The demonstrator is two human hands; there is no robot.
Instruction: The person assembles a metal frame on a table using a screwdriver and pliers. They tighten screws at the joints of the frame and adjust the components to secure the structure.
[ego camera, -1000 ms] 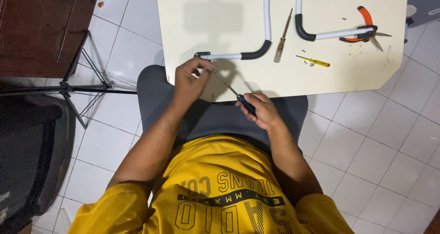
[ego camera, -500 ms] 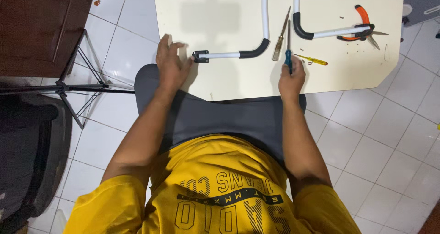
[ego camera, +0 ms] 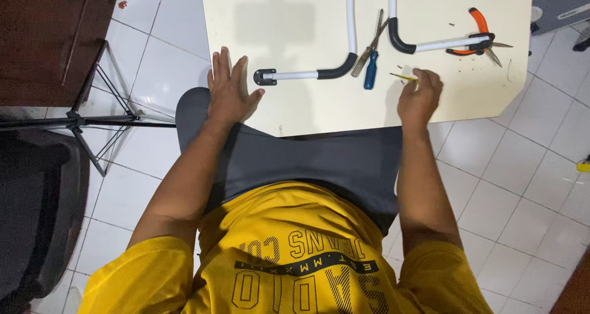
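I am sitting at the cream table (ego camera: 295, 19), my left hand (ego camera: 228, 91) lying flat, fingers spread and empty, beside the white bent tube (ego camera: 319, 74). My right hand (ego camera: 419, 98) is pinching the small yellow screwdriver (ego camera: 404, 77) near the blue screwdriver (ego camera: 370, 69); it looks light, thin and slippery, best gripped at the handle.

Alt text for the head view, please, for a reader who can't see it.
A seated person's right hand pinches a small yellow screwdriver on a cream table, while the left hand lies flat at the table's edge. Between them lie a blue-handled screwdriver, two white bent tubes with black elbows, and orange pliers.
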